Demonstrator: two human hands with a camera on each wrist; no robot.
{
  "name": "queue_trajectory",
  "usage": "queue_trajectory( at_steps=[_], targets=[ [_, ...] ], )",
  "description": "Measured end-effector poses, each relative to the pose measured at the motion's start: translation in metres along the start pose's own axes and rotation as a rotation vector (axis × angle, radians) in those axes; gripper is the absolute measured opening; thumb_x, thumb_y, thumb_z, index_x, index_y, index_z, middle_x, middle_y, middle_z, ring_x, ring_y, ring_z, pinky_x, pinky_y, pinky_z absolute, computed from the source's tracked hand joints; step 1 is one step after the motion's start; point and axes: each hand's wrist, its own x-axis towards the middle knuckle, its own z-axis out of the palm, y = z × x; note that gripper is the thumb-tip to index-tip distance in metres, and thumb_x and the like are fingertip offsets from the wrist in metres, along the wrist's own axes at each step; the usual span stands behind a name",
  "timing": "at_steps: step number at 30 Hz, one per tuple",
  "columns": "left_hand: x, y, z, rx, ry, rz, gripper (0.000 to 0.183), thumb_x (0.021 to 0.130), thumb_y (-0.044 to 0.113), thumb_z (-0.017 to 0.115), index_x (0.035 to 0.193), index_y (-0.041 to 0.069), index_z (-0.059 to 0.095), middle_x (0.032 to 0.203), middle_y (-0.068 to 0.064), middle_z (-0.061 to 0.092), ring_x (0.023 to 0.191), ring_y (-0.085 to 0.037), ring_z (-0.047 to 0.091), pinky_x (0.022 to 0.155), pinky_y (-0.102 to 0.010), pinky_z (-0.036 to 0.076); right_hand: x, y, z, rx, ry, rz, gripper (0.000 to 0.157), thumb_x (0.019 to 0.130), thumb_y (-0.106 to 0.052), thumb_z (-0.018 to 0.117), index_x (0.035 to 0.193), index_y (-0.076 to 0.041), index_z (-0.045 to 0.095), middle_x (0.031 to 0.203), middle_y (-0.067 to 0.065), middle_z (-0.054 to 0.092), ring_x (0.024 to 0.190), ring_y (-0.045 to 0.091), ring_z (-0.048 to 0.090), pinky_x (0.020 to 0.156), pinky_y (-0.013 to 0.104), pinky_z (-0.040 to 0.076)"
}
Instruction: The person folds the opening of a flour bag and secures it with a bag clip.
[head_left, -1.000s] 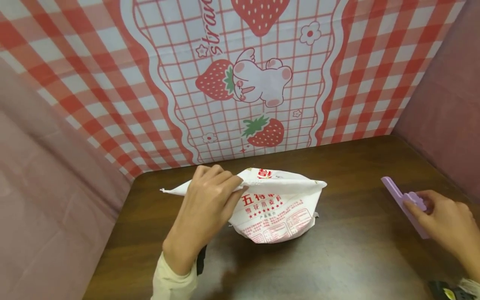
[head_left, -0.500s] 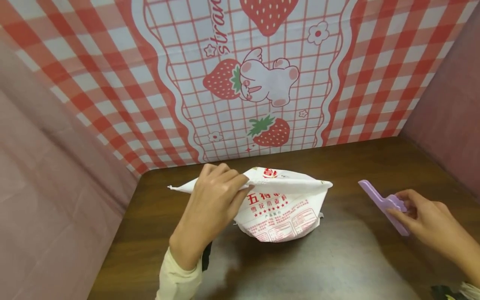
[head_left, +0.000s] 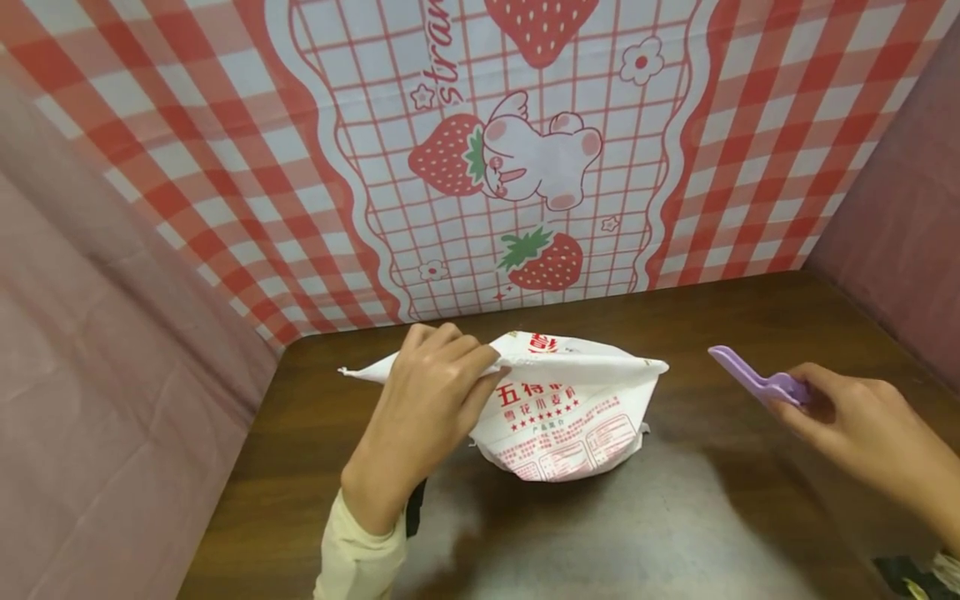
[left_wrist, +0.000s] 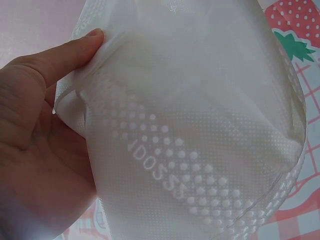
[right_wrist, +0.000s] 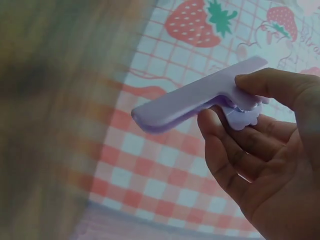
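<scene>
A white flour bag [head_left: 562, 425] with red print stands on the table, its top folded over into a long flat edge. My left hand [head_left: 435, 400] grips that folded top near its left end; in the left wrist view the thumb presses the white embossed plastic [left_wrist: 200, 125] from the side. To the right of the bag, my right hand [head_left: 847, 417] holds a purple bag clip [head_left: 757, 379] above the table. The right wrist view shows the clip [right_wrist: 200, 95] between thumb and fingers at its scalloped handle, its long bar pointing away from the palm.
The brown wooden table [head_left: 645, 542] runs back to a red-and-white checked cloth [head_left: 750, 167] with strawberry prints. Pink curtains [head_left: 97, 333] hang at the left and right sides.
My right hand has lifted the purple clip from the table's right side, moved it left towards the bag and turned it. The left hand keeps its grip on the bag's fold.
</scene>
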Motion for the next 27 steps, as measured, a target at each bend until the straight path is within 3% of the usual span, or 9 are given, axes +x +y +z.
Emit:
queue_trajectory(
  at_steps=[10,15,18,23,27],
  targets=[
    [0.0,0.0,0.0,0.0,0.009,0.001,0.012,0.093,0.02,0.071,0.084,0.013,0.072,0.08,0.003,0.069,0.076,-0.017,0.056,0.074,-0.035,0.04,0.027,-0.024,-0.012,0.04,0.117,-0.127,0.027,0.076,-0.015,0.085,0.097,-0.007,0.069,0.071,-0.011,0.059,0.06,-0.002,0.043,0.053,0.014,0.035],
    [0.0,0.0,0.0,0.0,0.008,0.004,0.011,0.092,0.019,0.071,0.084,0.012,0.072,0.081,0.003,0.069,0.077,-0.017,0.057,0.074,-0.035,0.04,0.041,-0.044,-0.023,0.058,0.18,-0.152,0.027,0.075,-0.014,0.086,0.096,-0.006,0.069,0.077,-0.006,0.065,0.066,0.001,0.055,0.058,0.012,0.043],
    [0.0,0.0,0.0,0.0,0.004,0.0,0.013,0.094,0.021,0.07,0.084,0.012,0.072,0.08,0.003,0.069,0.077,-0.017,0.056,0.075,-0.035,0.04,0.047,-0.059,-0.031,0.072,0.212,-0.148,0.025,0.077,-0.015,0.084,0.096,-0.008,0.068,0.081,-0.007,0.064,0.072,-0.005,0.053,0.063,0.011,0.042],
    [0.0,0.0,-0.001,-0.002,0.002,-0.002,0.015,0.095,0.022,0.068,0.084,0.012,0.072,0.079,0.003,0.068,0.077,-0.016,0.056,0.075,-0.035,0.04,0.055,-0.087,-0.039,0.166,0.29,-0.221,0.031,0.089,-0.039,0.074,0.091,-0.009,0.066,0.088,-0.007,0.057,0.079,-0.007,0.044,0.07,0.008,0.037],
    [0.0,0.001,0.0,0.001,0.004,0.003,0.012,0.094,0.02,0.069,0.085,0.012,0.072,0.08,0.003,0.069,0.077,-0.016,0.056,0.074,-0.035,0.04,0.06,-0.103,-0.042,0.237,0.286,-0.281,0.034,0.087,-0.045,0.075,0.086,-0.013,0.064,0.083,-0.009,0.052,0.075,-0.003,0.042,0.066,0.01,0.033]
  ],
)
